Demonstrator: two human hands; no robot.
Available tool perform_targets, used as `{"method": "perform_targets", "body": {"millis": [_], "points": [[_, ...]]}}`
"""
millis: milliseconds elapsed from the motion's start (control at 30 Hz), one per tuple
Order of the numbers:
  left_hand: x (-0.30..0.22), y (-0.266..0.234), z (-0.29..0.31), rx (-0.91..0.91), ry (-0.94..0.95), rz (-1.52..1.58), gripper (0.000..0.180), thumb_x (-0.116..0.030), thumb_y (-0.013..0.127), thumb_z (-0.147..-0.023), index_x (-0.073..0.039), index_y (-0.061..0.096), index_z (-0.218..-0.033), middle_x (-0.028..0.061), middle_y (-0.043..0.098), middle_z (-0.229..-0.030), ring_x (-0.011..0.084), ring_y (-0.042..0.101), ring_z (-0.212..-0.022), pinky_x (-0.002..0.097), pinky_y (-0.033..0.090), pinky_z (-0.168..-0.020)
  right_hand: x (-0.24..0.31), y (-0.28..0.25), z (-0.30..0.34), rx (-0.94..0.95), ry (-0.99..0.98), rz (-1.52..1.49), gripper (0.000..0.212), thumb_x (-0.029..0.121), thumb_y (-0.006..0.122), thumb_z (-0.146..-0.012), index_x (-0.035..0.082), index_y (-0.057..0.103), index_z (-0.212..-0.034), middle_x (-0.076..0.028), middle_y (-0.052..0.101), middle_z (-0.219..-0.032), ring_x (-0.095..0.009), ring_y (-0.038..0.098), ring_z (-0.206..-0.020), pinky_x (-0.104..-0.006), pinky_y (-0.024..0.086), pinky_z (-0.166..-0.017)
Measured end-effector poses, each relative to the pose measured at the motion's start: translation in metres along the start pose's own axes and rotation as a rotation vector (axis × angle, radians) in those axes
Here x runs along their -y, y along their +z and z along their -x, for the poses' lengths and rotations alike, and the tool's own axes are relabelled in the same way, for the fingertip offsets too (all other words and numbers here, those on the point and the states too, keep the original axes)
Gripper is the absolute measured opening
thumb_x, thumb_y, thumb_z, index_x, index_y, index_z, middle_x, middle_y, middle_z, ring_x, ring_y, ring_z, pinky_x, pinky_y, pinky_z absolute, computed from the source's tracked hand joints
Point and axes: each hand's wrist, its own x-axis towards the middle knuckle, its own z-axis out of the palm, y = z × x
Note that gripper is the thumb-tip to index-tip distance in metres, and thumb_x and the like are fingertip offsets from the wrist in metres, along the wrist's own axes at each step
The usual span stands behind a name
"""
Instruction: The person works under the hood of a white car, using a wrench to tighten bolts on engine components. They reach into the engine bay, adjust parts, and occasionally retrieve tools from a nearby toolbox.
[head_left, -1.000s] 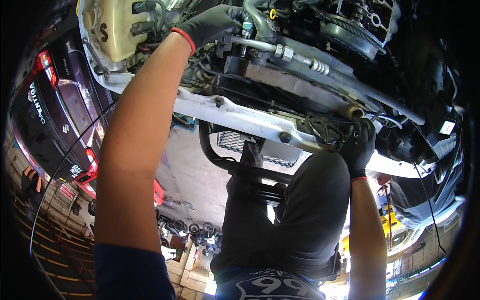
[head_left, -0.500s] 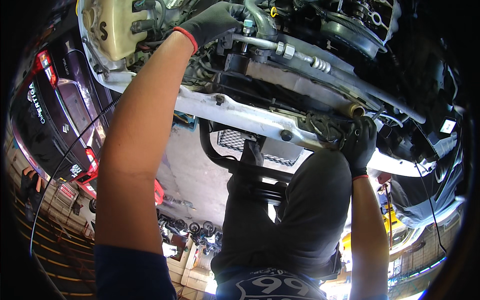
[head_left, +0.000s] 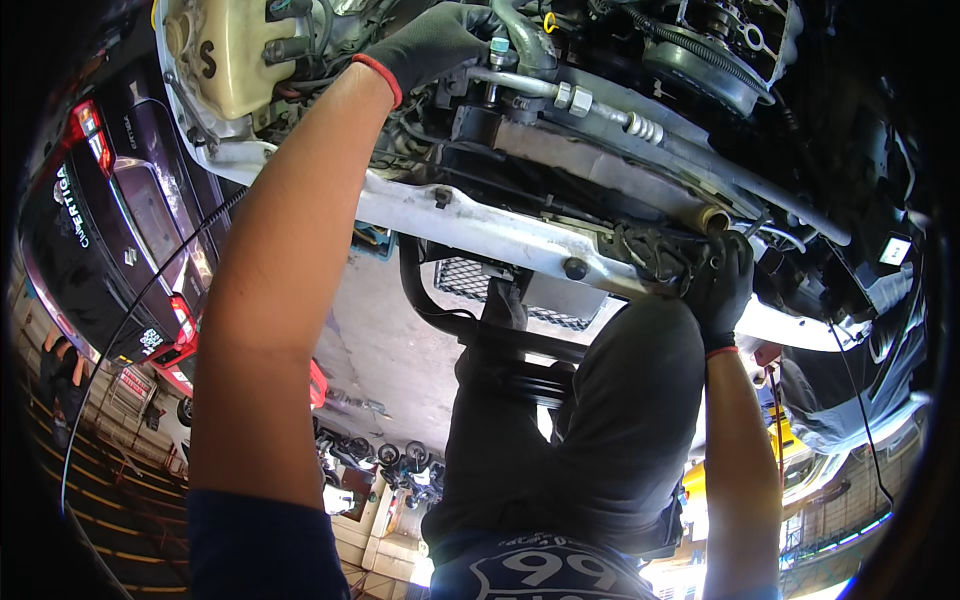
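Observation:
My left hand [head_left: 432,48], in a dark glove with a red cuff, reaches far into the engine bay beside a grey-black radiator hose [head_left: 522,38]. Its fingertips are hidden behind the engine parts, so their grip does not show. A metal pipe with hex fittings [head_left: 572,98] runs just right of that hand. My right hand [head_left: 722,288], gloved alike, is closed over the white front crossbar [head_left: 480,232], close to a dark latch-like assembly [head_left: 648,252]. An open brass-coloured pipe end [head_left: 714,218] lies just beyond its knuckles.
A yellowed plastic reservoir [head_left: 225,60] stands at the far left of the bay. A round pulley-like part [head_left: 705,75] is at the far right. My bent knee [head_left: 640,350] rises near the crossbar. A dark car [head_left: 140,200] is parked at left; a person's arm [head_left: 62,350] shows behind it.
My left hand and forearm have shifted slightly to the right. The right hand stays at the crossbar.

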Motion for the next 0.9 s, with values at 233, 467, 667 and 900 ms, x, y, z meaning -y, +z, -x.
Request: {"method": "perform_targets", "body": {"millis": [233, 467, 667, 900], "points": [[-0.01, 0.004, 0.003, -0.009, -0.161, 0.183, 0.024, -0.008, 0.07, -0.095, -0.006, 0.07, -0.119, -0.0027, 0.071, -0.104, 0.0042, 0.061, -0.093, 0.0259, 0.05, -0.085, -0.003, 0.001, 0.003, 0.015, 0.057, -0.015, 0.031, 0.012, 0.064, -0.093, 0.002, 0.069, -0.122, -0.021, 0.065, -0.124, -0.042, 0.062, -0.117, -0.049, 0.052, -0.096], [-0.016, 0.013, 0.004, -0.06, -0.187, 0.296, 0.022, -0.007, 0.068, -0.097, -0.007, 0.071, -0.118, -0.0026, 0.071, -0.105, 0.0041, 0.062, -0.094, 0.0249, 0.05, -0.084, -0.008, 0.001, 0.005, 0.013, 0.041, 0.002, 0.032, 0.012, 0.063, -0.093, 0.003, 0.068, -0.123, -0.021, 0.065, -0.124, -0.041, 0.062, -0.116, -0.0489, 0.053, -0.095], [0.002, -0.003, 0.0, 0.009, -0.086, 0.194, 0.022, -0.007, 0.068, -0.097, -0.005, 0.071, -0.119, -0.0017, 0.072, -0.106, 0.0047, 0.063, -0.093, 0.0248, 0.05, -0.085, -0.001, 0.0, -0.002, 0.002, 0.004, 0.001, 0.034, 0.01, 0.063, -0.093, 0.003, 0.068, -0.125, -0.021, 0.065, -0.123, -0.041, 0.062, -0.115, -0.0483, 0.053, -0.095], [-0.007, 0.005, 0.0, -0.005, -0.136, 0.268, 0.022, -0.008, 0.072, -0.095, -0.007, 0.072, -0.117, -0.0018, 0.072, -0.106, 0.0035, 0.062, -0.092, 0.0242, 0.049, -0.084, -0.003, -0.001, 0.001, -0.004, 0.01, 0.0, 0.032, 0.01, 0.064, -0.092, 0.003, 0.069, -0.123, -0.02, 0.065, -0.122, -0.041, 0.063, -0.113, -0.0479, 0.053, -0.094]]}}
